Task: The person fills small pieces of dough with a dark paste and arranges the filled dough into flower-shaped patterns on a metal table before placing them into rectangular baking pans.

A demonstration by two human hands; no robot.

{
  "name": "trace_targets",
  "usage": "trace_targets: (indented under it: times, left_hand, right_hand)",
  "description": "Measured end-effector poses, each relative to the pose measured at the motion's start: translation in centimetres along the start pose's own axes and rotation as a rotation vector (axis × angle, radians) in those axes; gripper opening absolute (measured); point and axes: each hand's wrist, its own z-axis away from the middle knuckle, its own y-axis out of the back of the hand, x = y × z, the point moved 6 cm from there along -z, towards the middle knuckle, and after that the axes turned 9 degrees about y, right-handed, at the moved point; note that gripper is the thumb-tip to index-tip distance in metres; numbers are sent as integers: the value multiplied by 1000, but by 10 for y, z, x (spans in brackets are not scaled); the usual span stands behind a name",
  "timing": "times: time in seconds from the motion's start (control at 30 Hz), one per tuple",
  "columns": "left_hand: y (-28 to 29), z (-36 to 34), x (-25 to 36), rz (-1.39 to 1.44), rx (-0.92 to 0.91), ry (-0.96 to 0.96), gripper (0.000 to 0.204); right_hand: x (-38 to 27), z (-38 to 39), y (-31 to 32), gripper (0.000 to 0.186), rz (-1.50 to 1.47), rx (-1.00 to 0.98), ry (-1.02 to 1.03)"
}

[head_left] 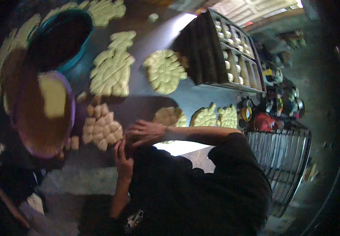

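Observation:
My right hand (145,132) reaches in from the right and curls, palm down, at the near side of the dark table. Just below and left of it, my left hand (123,159) points upward with its fingertips close to the right fingers. Both hands look closed; whatever lies between them is hidden and in shadow. Beside my fingers sits a cluster of cut dough pieces (103,128), pressed together in shadow. Farther up lie a scored dough slab (111,74) and a rounder cut dough slab (164,72). Another dough portion (170,117) rests beyond my right wrist.
At left stand a purple-rimmed tub (74,106) with a pale yellow block inside and a teal tub (84,49). Stacked wooden trays (227,84) holding dough balls are at the upper right. More cut dough (204,118) lies right. A metal rack (278,169) stands beside my right arm.

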Motion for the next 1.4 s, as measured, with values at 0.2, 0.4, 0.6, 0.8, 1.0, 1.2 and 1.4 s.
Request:
trace_targets:
  times: [0.2, 0.4, 0.6, 0.8, 1.0, 1.2, 1.4]
  left_hand:
    - [13, -42, 0, 336, -146, 297, 41]
    - [34, -83, 145, -14, -116, 118, 83]
    - [-54, -104, 251, 90, -315, 6, 42]
    - [-164, -116, 395, 7, -513, -287, 30]
    - [-251, -130, 489, -40, -499, -633, 27]
    - [-346, -135, 531, -162, -386, -687, 28]
    - [-423, -124, 524, -573, -410, -657, 51]
  right_hand:
    - [49, -33, -13, 46, -620, 380, -64]
    - [-25, 73, 98, 72, -1957, 369, -687]
    - [-63, 294, 224, 68, -1834, 1071, -731]
    - [-21, 506, 298, 66, -316, 1133, -1329]
    - [8, 555, 267, 60, -129, 566, -1409]
    - [24, 569, 313, 40, 392, 353, -1173]
    - [58, 578, 291, 30, 25, 268, -1016]
